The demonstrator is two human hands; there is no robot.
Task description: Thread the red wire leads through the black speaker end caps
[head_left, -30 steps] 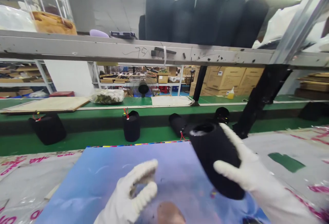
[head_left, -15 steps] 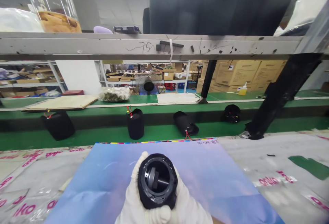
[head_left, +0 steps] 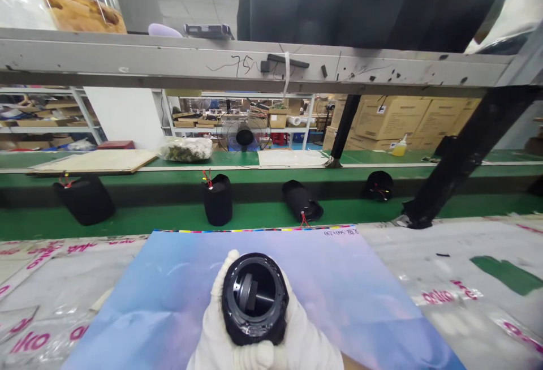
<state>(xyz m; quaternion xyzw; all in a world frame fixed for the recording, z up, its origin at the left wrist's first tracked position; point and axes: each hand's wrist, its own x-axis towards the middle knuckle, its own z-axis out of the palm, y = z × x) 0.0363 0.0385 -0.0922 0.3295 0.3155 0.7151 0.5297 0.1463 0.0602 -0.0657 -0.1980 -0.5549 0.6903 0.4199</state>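
Black cylinder [head_left: 255, 297] sits at the lower centre of the frame, its open end tilted up toward the camera, with a dark round part inside the hollow. The white-gloved left hand [head_left: 212, 325] curls around its left side, one fingertip showing beside the rim. The right hand [head_left: 307, 330], also gloved, is wrapped around the right side; gloved fingers meet below the front edge, though whose is hard to tell. Beneath lies a blue-violet printed sheet [head_left: 348, 279]. Across the middle of the frame, other black cylinders [head_left: 218, 203] with red wires rest on a green surface [head_left: 258, 217]. A grey shelf beam [head_left: 169, 64] crosses above; cardboard boxes [head_left: 390, 118] are stacked behind, right of centre.
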